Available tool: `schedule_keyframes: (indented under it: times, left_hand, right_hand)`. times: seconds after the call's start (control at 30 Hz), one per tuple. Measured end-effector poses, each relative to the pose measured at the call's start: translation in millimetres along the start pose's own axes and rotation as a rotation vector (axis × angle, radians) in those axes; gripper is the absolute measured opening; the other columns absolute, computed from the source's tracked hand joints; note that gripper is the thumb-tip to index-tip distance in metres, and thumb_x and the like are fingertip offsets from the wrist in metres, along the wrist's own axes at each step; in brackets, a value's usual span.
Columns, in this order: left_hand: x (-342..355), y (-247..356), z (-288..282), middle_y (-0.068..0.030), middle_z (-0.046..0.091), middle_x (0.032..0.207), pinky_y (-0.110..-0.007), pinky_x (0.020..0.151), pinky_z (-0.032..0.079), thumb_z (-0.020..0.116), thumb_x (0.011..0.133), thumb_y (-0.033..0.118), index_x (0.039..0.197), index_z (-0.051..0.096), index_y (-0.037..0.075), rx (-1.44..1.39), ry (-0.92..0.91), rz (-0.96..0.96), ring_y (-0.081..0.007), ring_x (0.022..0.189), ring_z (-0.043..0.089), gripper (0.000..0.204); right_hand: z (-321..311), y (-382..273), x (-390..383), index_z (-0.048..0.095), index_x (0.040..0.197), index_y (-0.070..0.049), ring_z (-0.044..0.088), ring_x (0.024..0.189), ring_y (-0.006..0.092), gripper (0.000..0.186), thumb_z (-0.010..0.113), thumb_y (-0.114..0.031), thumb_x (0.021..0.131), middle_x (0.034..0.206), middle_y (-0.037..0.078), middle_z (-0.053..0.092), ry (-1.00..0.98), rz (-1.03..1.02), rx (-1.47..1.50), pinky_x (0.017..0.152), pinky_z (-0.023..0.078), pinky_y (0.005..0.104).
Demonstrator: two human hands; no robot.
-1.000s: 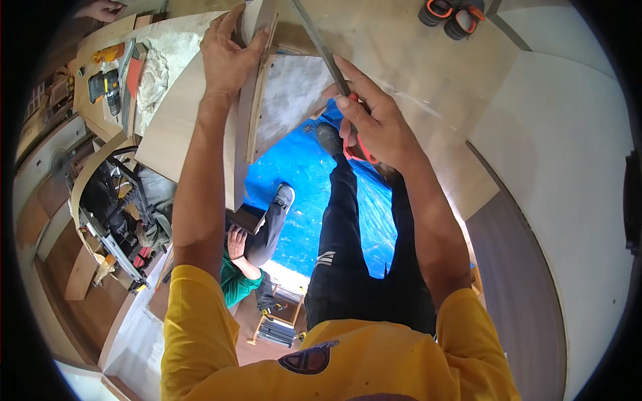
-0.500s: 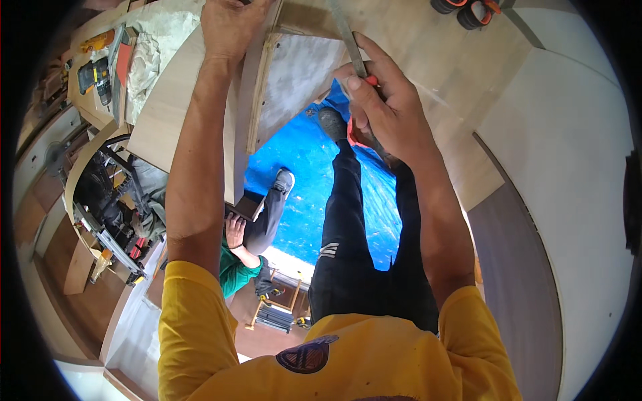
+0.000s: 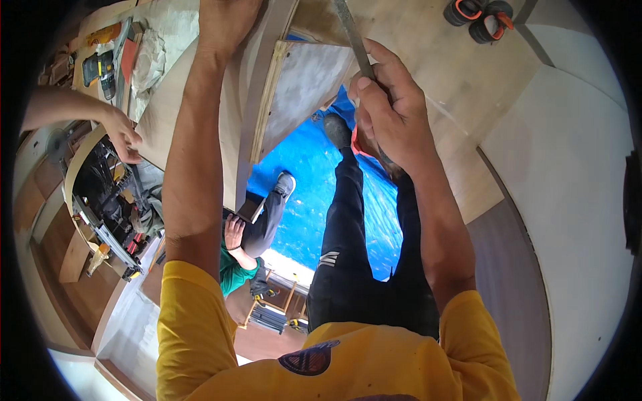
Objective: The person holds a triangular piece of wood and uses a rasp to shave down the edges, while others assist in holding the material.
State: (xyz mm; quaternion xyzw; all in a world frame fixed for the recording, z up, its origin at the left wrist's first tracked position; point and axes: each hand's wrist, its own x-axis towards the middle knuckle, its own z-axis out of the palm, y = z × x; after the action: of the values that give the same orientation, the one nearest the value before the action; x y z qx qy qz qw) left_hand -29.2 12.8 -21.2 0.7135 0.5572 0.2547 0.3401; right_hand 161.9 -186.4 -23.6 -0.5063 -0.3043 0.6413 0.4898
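Here's the right hand (image 3: 396, 115), thumb and fingers pinching a long, flat grey metal bar (image 3: 354, 37), which slants up beside the whitish-faced wooden board (image 3: 304, 87). The left hand (image 3: 229, 19) sits over the pale wooden panel (image 3: 231, 113), fingers cut off: grip impossible to tell. Far left, a co-worker's hand (image 3: 122, 134) hangs loose.
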Motion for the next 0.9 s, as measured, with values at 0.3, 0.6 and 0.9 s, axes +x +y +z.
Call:
schedule_keyframes:
  times: [0.3,0.6,0.9]
  left_hand:
    - [2,1,1,0.0026,0.067,0.074,-0.025,0.061,0.045,0.075,0.094,0.025,0.092,0.077,0.0,0.02,-0.008,0.024,-0.0052,0.069,0.055,0.026]
    - [13,5,-5,-0.0015,0.067,0.074,-0.027,0.062,0.046,0.059,0.102,0.047,0.095,0.076,-0.001,-0.186,-0.044,-0.289,-0.0086,0.068,0.058,0.052]
    - [15,15,6,-0.0102,0.075,0.097,-0.029,0.081,0.05,0.048,0.105,0.046,0.109,0.075,-0.006,-0.014,0.011,0.022,-0.0159,0.085,0.066,0.058]
  right_hand:
    - [1,-8,7,0.042,0.152,-0.008,0.056,0.062,0.0084,0.052,0.057,-0.013,0.103,0.085,0.004,0.067,-0.047,0.049,0.002,0.057,0.049,0.0248]
    - [12,7,8,0.045,0.152,-0.01,0.056,0.062,0.0079,0.049,0.056,-0.014,0.104,0.09,0.005,0.066,-0.034,-0.017,-0.049,0.056,0.049,0.0244]
    - [5,47,20,0.033,0.157,-0.009,0.051,0.054,0.0078,0.054,0.051,-0.016,0.107,0.086,0.008,0.064,-0.052,-0.197,0.331,0.053,0.046,0.0244]
